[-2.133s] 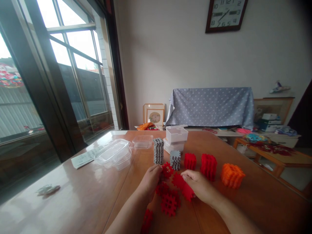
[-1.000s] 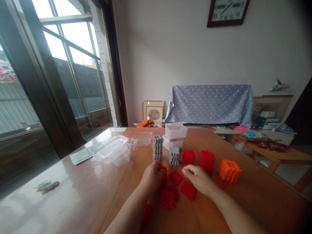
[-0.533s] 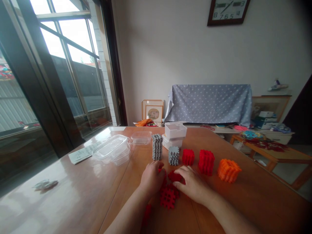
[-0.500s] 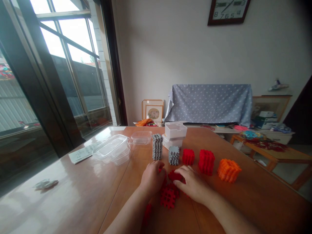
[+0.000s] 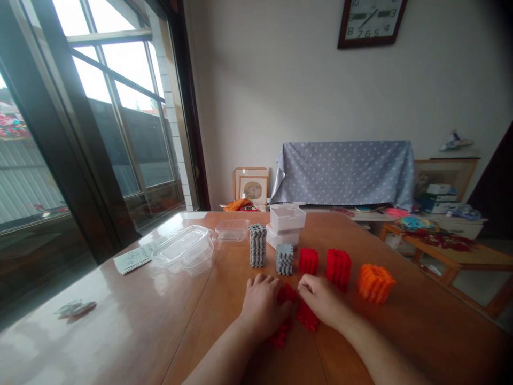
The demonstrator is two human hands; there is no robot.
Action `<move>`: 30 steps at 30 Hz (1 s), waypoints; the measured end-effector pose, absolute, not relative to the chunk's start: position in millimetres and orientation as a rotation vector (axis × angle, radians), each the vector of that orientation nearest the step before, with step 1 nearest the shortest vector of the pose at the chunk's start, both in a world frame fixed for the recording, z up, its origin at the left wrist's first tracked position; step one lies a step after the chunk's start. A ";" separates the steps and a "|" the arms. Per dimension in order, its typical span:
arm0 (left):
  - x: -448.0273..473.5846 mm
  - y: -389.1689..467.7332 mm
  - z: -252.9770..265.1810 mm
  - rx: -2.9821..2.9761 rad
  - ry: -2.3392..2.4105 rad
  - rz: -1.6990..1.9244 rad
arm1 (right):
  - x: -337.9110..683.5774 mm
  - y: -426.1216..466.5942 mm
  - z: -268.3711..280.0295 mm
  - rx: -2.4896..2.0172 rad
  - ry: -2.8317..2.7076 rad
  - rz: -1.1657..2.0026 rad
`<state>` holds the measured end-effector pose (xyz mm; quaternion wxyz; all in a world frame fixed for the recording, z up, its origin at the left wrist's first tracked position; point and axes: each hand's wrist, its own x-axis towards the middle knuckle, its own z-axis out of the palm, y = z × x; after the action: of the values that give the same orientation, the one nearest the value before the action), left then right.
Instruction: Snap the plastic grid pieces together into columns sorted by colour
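Red notched plastic tiles [image 5: 280, 338] lie loose on the table between my hands. My left hand [image 5: 262, 305] curves over them, palm down, its thumb and fingers around a red notched tile [image 5: 287, 294]. On the other side, my right hand [image 5: 323, 299] is closed, fingers curled in at the edge of another red tile [image 5: 306, 316]; its fingertips are partly hidden. Beyond the hands stand a tall grey stack [image 5: 257, 246], a shorter grey stack [image 5: 285, 260], a small red stack [image 5: 309, 261], a taller red stack [image 5: 339, 269] and an orange stack [image 5: 375, 283].
Two white plastic boxes [image 5: 287, 220], one on the other, stand behind the grey stacks. Clear plastic containers [image 5: 182, 248] and a clear lid [image 5: 231, 230] lie left of them. Papers [image 5: 134, 260] and a small plastic packet [image 5: 76, 308] rest on the left of the wooden table [image 5: 160, 321].
My left hand has shifted right and spread over the red tiles. My right hand has curled its fingers and moved slightly right; a red tile now shows below it.
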<state>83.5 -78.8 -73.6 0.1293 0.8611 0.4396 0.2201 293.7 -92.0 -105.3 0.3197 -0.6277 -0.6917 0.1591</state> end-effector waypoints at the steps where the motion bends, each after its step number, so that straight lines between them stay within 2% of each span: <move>1: 84.6 -79.2 -73.5 2.513 1.291 0.626 | 294.7 -92.4 -105.7 -1.650 -1.822 0.434; 12: 97.2 -79.1 -63.4 2.521 1.395 0.563 | 289.8 -95.7 -104.6 -1.580 -1.787 0.517; 22: 92.6 -65.9 -76.7 2.242 1.349 0.867 | 285.8 -88.7 -113.9 -1.533 -1.660 0.565; 27: 91.1 -55.1 -92.8 1.596 1.009 1.031 | 279.7 -90.9 -106.7 -1.387 -1.467 0.913; 30: 91.2 -56.3 -92.5 1.482 0.963 1.033 | 278.8 -96.7 -93.4 -1.335 -1.375 1.092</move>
<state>91.2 -56.3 -92.5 0.5204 0.6181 0.4017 0.4309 278.8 -96.7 -93.4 0.4510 -0.5402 -0.5562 0.4420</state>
